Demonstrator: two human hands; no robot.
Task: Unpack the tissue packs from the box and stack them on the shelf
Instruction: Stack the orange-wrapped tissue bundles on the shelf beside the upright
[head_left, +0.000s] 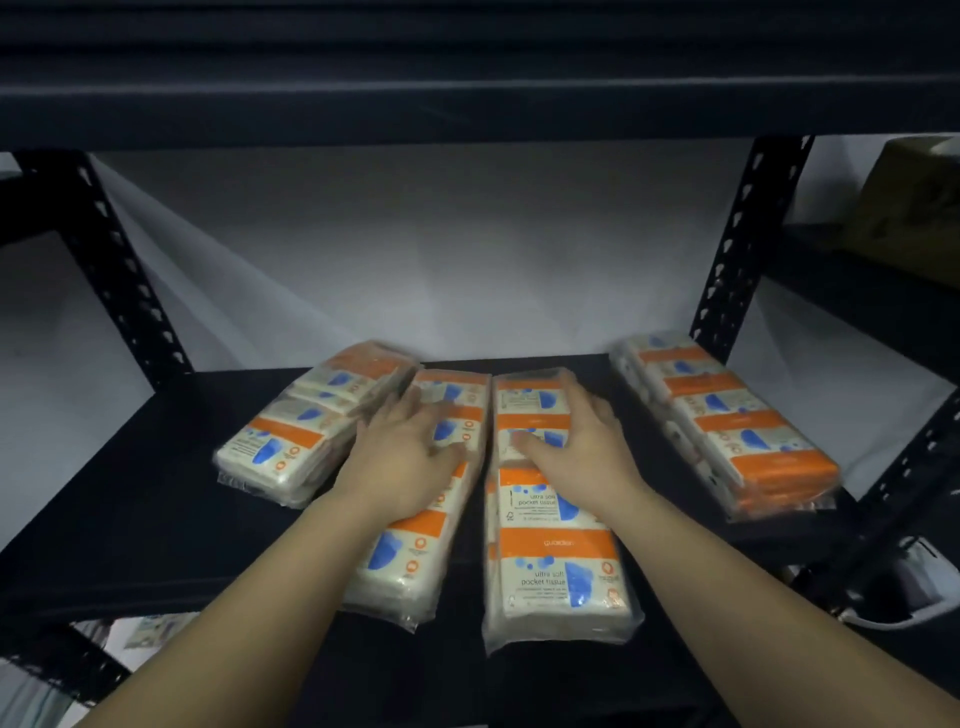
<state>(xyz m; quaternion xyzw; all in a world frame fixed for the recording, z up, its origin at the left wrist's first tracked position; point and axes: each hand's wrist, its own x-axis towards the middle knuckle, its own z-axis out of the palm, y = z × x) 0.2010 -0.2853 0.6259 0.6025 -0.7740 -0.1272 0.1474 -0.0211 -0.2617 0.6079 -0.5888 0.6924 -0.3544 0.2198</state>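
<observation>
Head view: only one camera is given; all lines below are taken from it.
Shelf: a dark board is seen between black slotted uprights, under a second dark board above; a white wall is seen behind.
Packs: four long clear-wrapped bundles of pocket tissues, white with orange bands and blue marks, are laid flat on the shelf.
Far-left pack: set at a slant, its near end turned leftward; it looks two layers deep and is touched by the next pack at its far end.
Mid-left pack: laid front to back, slightly slanted, its near end close to the shelf edge.
Mid-right pack: laid front to back, just beside the mid-left pack, a narrow gap seen between them.
Far-right pack: set well apart from the middle two, near the right upright, slanted.
Left hand: laid flat on the mid-left pack, fingers spread and straight, nothing gripped.
Right hand: laid flat on the mid-right pack, fingers straight and pointed away, thumb out to the left, nothing gripped.
Right edge: a brown carton is seen on a neighbouring shelf, blurred.
Lower right: a white object is seen below the shelf, kind unclear.
</observation>
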